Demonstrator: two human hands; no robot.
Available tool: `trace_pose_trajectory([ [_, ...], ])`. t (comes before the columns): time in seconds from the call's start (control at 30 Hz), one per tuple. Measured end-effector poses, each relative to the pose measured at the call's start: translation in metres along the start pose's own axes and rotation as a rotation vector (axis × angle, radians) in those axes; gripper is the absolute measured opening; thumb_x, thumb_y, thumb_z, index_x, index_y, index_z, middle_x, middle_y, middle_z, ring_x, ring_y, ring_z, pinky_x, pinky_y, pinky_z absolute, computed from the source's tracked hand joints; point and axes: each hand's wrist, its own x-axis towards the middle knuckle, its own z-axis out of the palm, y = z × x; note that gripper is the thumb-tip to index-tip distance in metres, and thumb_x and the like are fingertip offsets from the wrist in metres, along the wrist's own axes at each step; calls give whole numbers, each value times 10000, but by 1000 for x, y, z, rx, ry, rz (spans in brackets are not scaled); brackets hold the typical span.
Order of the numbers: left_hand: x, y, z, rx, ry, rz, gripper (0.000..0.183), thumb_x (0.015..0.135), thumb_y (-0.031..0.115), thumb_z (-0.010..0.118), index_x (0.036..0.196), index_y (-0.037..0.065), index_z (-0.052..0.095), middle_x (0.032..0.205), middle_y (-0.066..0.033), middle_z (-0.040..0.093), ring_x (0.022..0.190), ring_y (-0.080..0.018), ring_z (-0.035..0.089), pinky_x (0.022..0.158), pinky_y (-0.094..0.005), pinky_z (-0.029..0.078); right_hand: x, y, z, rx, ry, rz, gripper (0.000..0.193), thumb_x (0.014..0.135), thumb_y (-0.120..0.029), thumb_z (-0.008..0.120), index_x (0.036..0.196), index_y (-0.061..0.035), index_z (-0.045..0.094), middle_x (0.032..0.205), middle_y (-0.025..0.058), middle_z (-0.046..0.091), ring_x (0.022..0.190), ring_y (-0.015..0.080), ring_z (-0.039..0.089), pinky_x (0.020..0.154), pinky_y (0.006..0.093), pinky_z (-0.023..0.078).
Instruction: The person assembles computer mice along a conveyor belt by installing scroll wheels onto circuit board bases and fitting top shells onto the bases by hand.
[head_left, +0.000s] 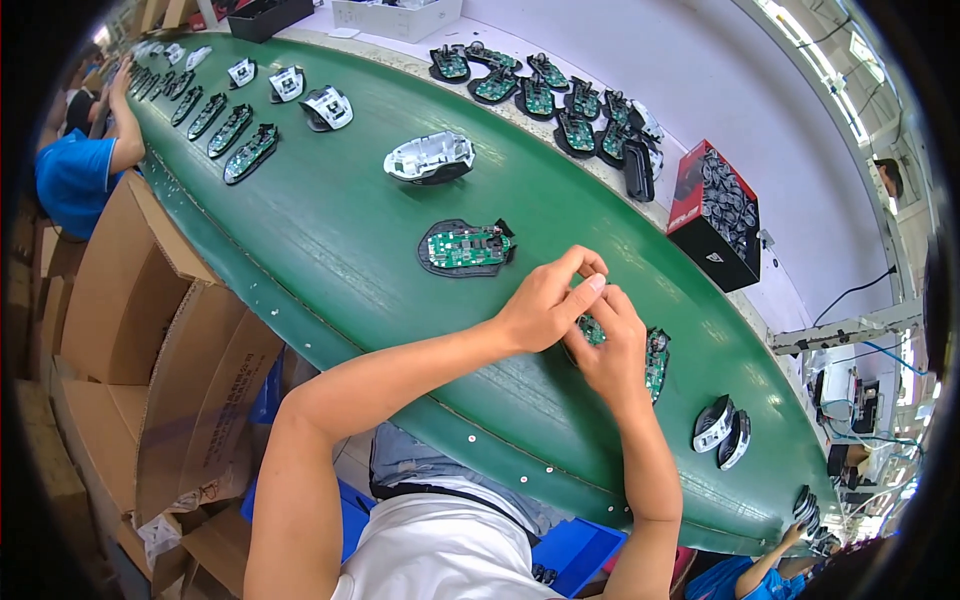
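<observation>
White shirt closest; left hand meets right hand above a circuit board, steadier maybe; fingers curled, can't tell if gripping.

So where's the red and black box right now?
The red and black box stands right of centre in the head view, beyond the green belt, up-right of your right hand and near the clustered circuit boards.
</observation>
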Motion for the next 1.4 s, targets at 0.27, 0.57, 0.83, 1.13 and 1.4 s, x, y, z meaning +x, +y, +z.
trace_pose_trajectory([
  [0.27,20,21,-26,422,158,239,211,926,178,617,1046,7,591,891,-82,645,593,-117,576,542,-277,442,3,11,-10,565,148,264,272,872,-11,715,1134,27,651,1071,85,692,929,145,658,856,288,528],
  [0.57,-9,67,-127,1452,-7,-284,688,792,595,720,1217,68,596,1148,-197,602,962,-420,661,832,-502,541,6,16,-42,396,-73,200,267,958,-121,605,1180,5,684,891,70,669,834,125,636,776,270,520],
  [0.83,-32,40,-75,1272,-238,-196,517,795,510,753,958,48,587,961,-148,634,853,-382,658,746,-475,533,4,31,-33,384,56,238,300,804,-130,804,1007,1,626,885,89,693,772,156,679,720,288,556],
  [1.13,12,35,-71,1182,-248,-10,537,783,458,785,1102,78,578,1089,-151,574,918,-385,642,778,-479,535,6,38,-17,209,-33,226,275,840,-145,767,1057,-3,678,976,149,709,823,242,711,757,350,562],
  [1.4,18,9,-95,1091,-409,150,866,672,519,844,1332,75,502,1259,-114,541,1000,-365,658,815,-464,558,44,33,-6,136,-60,93,330,778,-118,808,1072,-29,687,1000,118,726,896,263,703,807,362,547],
])
